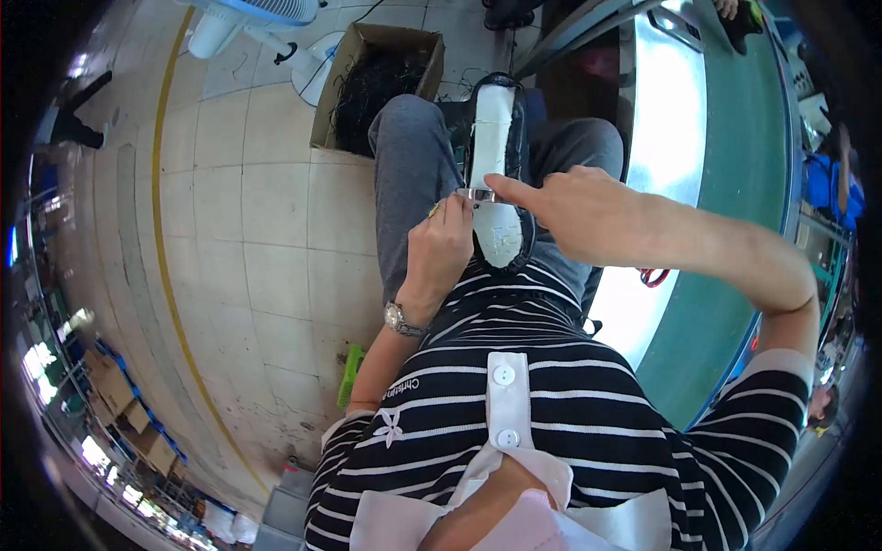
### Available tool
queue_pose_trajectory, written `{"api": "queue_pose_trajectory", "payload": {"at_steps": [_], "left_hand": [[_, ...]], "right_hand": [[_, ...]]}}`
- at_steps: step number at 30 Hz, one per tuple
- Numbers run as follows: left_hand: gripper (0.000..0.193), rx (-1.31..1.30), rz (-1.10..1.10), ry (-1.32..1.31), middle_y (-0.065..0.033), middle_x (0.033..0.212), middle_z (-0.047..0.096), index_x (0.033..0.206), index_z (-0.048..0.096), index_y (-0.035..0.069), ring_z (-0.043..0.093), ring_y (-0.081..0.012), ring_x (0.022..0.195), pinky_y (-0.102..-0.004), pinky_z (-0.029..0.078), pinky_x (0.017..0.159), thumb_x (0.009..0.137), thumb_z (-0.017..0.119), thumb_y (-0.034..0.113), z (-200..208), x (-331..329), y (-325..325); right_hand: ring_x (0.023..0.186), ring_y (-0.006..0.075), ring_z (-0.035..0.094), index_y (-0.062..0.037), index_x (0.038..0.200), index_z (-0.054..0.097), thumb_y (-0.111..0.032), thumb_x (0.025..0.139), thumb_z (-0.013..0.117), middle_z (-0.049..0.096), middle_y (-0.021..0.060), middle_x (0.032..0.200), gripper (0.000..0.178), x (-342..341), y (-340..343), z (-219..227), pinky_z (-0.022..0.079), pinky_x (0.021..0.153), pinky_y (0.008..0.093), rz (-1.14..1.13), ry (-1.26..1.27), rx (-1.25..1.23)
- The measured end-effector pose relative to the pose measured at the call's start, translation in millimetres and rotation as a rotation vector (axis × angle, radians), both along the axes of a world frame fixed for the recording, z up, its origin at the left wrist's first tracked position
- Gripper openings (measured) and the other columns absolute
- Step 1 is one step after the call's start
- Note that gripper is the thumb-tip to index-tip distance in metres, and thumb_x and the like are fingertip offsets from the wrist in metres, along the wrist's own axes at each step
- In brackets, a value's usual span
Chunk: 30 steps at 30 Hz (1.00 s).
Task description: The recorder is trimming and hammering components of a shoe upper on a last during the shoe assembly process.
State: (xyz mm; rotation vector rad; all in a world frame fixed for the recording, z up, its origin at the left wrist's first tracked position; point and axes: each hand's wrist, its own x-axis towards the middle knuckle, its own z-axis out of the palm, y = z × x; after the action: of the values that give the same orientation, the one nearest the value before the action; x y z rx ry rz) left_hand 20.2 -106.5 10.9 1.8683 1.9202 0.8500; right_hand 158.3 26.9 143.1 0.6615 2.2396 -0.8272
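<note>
A shoe upper (528, 133) in shiny black, stretched over a form, lies bottom up between my knees, toe toward me. Its underside carries a white insole board (493, 138) with rough, flaking marks near the toe. Across its middle lies a small silver metal piece (480, 195), perhaps a blade; its exact kind is unclear. My left hand (439, 243), with ring and watch, is closed at the left end of that piece beside the shoe. From the right, my right hand (588, 216) pinches the other end, index finger stretched along it; its remaining fingers are curled and partly hidden.
Ahead stands an open cardboard box (378, 87) full of black scraps, beside a white and blue fan (248, 18). A metal-edged bench with a green surface (735, 193) runs along my right. A green object (350, 375) is on the tiled floor at left.
</note>
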Motion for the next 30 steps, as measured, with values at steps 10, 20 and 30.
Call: {"api": "queue_pose_trajectory", "payload": {"at_steps": [10, 20, 30], "left_hand": [[0.035, -0.133, 0.022, -0.506, -0.0161, 0.104, 0.066, 0.123, 0.051, -0.006, 0.067, -0.0256, 0.083, -0.0306, 0.054, 0.073, 0.095, 0.054, 0.015, -11.4, -4.5, -6.7], [0.055, -0.675, 0.139, -2.022, -0.0057, 0.118, 0.058, 0.137, 0.040, 0.018, 0.060, -0.0165, 0.102, -0.0351, 0.051, 0.086, 0.091, 0.060, 0.042, -45.0, 5.6, 42.4], [0.038, -0.413, 0.212, -1.902, -0.0010, 0.100, 0.063, 0.123, 0.052, 0.013, 0.064, -0.0125, 0.086, -0.0286, 0.054, 0.076, 0.089, 0.063, 0.025, -31.4, 10.8, 46.9]], "right_hand": [[0.053, 0.0219, 0.063, -0.0290, 0.150, 0.021, -0.014, 0.092, 0.057, 0.062, 0.0115, 0.064, 0.070, 27.4, -11.5, -23.9, 0.052, 0.049, 0.0328, 0.018, -0.026, 0.110], [0.047, 0.0160, 0.057, -0.0325, 0.149, 0.023, -0.014, 0.091, 0.058, 0.057, 0.0081, 0.060, 0.070, 53.5, -16.4, -45.4, 0.048, 0.043, 0.0302, -0.021, 0.266, 0.221], [0.063, 0.0230, 0.067, -0.0284, 0.147, 0.031, -0.011, 0.089, 0.060, 0.067, 0.0085, 0.069, 0.067, 5.8, 16.1, 23.1, 0.052, 0.054, 0.0301, 0.488, 0.222, 0.605]]}}
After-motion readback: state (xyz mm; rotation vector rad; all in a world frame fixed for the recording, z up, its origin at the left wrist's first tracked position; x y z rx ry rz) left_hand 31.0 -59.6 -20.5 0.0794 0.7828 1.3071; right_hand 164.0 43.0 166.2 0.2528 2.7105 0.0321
